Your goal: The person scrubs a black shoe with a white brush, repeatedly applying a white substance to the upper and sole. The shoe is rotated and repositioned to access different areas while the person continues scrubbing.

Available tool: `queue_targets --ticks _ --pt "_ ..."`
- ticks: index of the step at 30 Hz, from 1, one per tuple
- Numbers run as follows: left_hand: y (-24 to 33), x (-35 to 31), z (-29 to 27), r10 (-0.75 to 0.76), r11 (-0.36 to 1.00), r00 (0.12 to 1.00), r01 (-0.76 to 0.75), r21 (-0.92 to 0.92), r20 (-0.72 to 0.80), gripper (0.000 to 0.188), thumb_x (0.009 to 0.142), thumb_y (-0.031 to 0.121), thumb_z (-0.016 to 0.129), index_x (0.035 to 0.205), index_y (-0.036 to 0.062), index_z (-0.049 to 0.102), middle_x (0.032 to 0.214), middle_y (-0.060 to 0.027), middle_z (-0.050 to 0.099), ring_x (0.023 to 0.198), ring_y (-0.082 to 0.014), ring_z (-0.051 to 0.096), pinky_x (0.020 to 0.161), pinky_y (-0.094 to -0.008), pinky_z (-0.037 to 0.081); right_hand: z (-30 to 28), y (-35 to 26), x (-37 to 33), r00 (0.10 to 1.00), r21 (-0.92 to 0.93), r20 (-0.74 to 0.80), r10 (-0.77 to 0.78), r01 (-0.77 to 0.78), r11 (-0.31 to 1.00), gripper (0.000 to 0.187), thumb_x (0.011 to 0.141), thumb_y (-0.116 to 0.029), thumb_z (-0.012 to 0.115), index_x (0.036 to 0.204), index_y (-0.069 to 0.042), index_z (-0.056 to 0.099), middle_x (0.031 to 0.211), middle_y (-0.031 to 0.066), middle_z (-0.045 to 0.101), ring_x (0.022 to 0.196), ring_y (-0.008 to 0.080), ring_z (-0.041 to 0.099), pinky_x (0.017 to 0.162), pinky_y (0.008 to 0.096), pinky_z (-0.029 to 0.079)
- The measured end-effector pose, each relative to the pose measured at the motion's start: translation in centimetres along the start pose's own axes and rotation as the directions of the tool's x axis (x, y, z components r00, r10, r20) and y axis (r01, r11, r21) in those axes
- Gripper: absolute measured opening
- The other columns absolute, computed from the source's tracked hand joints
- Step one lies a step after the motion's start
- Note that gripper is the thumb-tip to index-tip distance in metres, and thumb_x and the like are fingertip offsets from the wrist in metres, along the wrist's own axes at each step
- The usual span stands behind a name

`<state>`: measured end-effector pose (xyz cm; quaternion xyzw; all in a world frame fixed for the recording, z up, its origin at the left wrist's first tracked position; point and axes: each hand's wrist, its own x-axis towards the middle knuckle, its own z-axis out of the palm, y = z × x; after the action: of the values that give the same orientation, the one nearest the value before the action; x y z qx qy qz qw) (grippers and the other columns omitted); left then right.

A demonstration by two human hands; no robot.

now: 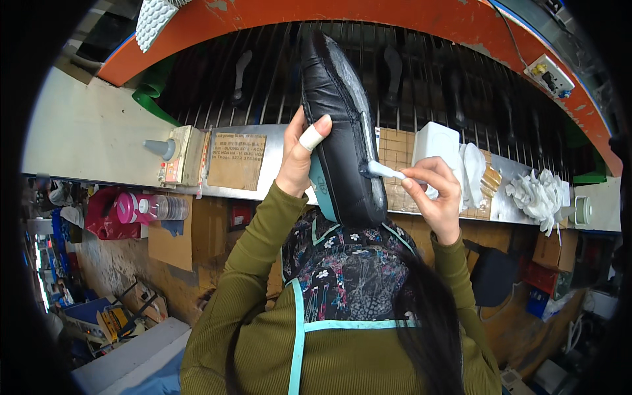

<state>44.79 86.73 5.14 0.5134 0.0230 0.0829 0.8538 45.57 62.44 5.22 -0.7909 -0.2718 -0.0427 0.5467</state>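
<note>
A black leather shoe upper [339,125], stretched over a teal shoe last [322,184], is held up lengthwise in front of me. A pale greyish band runs along its bottom edge. My left hand [299,151], its thumb wrapped in white tape, grips the shoe from the left side. Between the fingertips of my right hand [434,192] is a small white-handled brush [388,171]. Its dark tip touches the bottom edge of the shoe near the lower end. My fingers on the shoe's far side are hidden.
Beyond the bench is a rack of metal bars, carrying shoe soles [393,69] under an orange frame [263,14]. A white container [436,143] and crumpled white cloth [540,195] lie right. Cardboard [236,162] and a small box [187,156] sit left, above a clear bottle [168,207].
</note>
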Motion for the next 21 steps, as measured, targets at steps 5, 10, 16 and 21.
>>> queue_targets --ticks 5,10,16,21 --pt "0.3 0.5 -0.1 -0.010 1.000 1.000 0.010 0.008 -0.007 0.045 0.085 0.030 0.066 0.118 0.0023 0.054 0.103 -0.0071 0.062 0.089 -0.0135 0.062 0.080 -0.0271 0.051 -0.2 -0.1 -1.0 1.000 -0.030 0.020 0.001 0.000 1.000 0.014 0.079 -0.001 0.072 0.093 0.001 0.071 0.084 0.0048 0.058 0.069 0.0098 0.051 0.060 0.0226 0.041" --pt "0.0 1.7 -0.3 -0.023 1.000 0.999 0.023 -0.007 -0.030 0.041 0.085 0.030 0.067 0.115 0.0030 0.056 0.101 -0.0062 0.062 0.086 -0.0120 0.061 0.077 -0.0266 0.052 -0.3 0.3 -1.4 1.000 -0.015 -0.001 -0.006 0.006 1.000 0.015 0.078 -0.002 0.073 0.093 0.000 0.072 0.083 0.0047 0.059 0.066 0.0094 0.051 0.058 0.0226 0.041" --pt "-0.7 2.4 -0.6 -0.150 0.989 0.988 0.150 0.001 -0.033 0.041 0.087 0.035 0.064 0.114 0.0048 0.056 0.099 -0.0062 0.061 0.082 -0.0129 0.063 0.072 -0.0263 0.053 -0.7 0.5 -1.8 0.998 -0.047 -0.048 -0.043 0.040 0.998 0.017 0.074 -0.005 0.076 0.091 -0.005 0.074 0.080 0.0025 0.059 0.060 0.0088 0.049 0.059 0.0242 0.039" --pt "-1.5 2.9 -0.8 -0.305 0.948 0.952 0.301 -0.106 -0.018 0.044 0.086 0.038 0.065 0.114 0.0044 0.058 0.098 -0.0079 0.064 0.084 -0.0150 0.066 0.073 -0.0281 0.056 -1.3 0.6 -1.5 0.995 -0.129 -0.032 -0.091 0.087 0.988 0.017 0.073 -0.006 0.077 0.090 -0.006 0.074 0.079 0.0011 0.059 0.059 0.0096 0.049 0.066 0.0256 0.036"
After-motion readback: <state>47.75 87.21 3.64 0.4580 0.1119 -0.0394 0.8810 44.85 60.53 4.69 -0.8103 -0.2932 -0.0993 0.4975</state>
